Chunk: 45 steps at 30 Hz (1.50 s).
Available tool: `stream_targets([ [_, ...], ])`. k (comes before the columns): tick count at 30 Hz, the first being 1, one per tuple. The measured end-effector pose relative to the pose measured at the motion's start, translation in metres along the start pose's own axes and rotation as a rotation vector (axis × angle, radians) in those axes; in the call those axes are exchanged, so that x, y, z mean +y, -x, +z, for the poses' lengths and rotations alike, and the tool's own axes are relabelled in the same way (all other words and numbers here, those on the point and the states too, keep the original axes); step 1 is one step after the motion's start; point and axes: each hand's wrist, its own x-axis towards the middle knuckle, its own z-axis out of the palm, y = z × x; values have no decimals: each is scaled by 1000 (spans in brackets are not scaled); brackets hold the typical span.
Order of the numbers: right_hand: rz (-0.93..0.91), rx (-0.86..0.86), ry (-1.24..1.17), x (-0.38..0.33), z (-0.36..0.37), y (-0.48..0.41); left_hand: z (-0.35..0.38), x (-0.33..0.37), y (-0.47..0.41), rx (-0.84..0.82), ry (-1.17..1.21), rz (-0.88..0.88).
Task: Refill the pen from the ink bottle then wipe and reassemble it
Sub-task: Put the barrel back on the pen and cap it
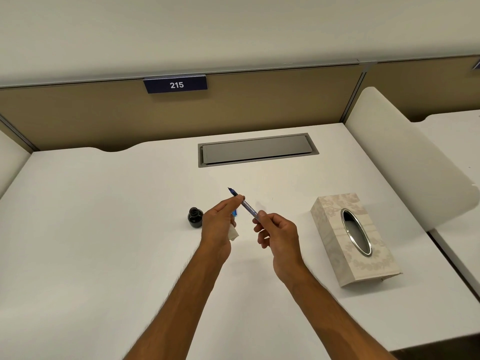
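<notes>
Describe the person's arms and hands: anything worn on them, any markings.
Both forearms are bare down to the bottom edge of the head view, and no sleeve shows. The left hand and the right hand have no gloves and no rings that I can see. Neither wrist carries a watch or band. Fine hair shows along the forearms. No markings are visible.
</notes>
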Motion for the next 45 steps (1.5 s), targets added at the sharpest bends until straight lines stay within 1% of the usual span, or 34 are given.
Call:
stream_targets([
  [6, 35, -15, -26, 2, 0, 0, -1, -1, -1, 3, -1, -8],
  [10, 62, -65, -18, 2, 1, -1, -1, 0, -1, 29, -22, -18],
  [18, -7, -76, -51, 1, -3, -1, -3, 0, -2, 16, -13, -7],
  [31, 71, -67, -45, 2, 3, -4, -1, 1, -1, 40, -42, -23],
  [39, 107, -121, -13, 2, 3, -6, 0, 3, -1, 48, -11, -39],
  [45, 2, -83, -24, 4, -1, -6, -1, 4, -1, 65, 51, -27],
])
